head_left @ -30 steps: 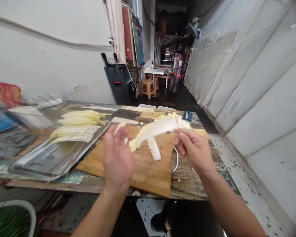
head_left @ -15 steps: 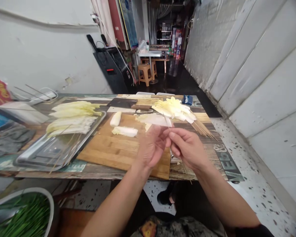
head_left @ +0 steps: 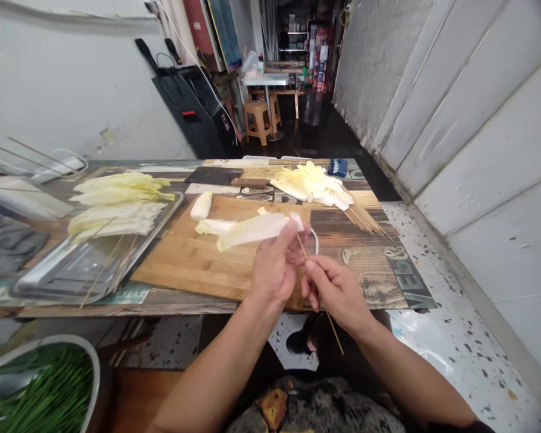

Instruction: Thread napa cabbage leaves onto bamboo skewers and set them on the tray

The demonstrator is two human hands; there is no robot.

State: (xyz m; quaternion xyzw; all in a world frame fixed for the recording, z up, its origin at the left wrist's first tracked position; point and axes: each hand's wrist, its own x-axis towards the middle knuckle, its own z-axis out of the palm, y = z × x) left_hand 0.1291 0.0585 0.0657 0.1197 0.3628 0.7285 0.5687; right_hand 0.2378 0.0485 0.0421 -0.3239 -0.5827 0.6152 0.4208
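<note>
Though partly under pale leaves (head_left: 117,219), metal tray (head_left: 56,269).

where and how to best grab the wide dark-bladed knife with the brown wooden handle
Probably by its brown wooden handle, from above and the person's side: it lies flat, the wide dark blade extends left, and the handle's right end is close to the pale yellow cabbage leaves.
</note>
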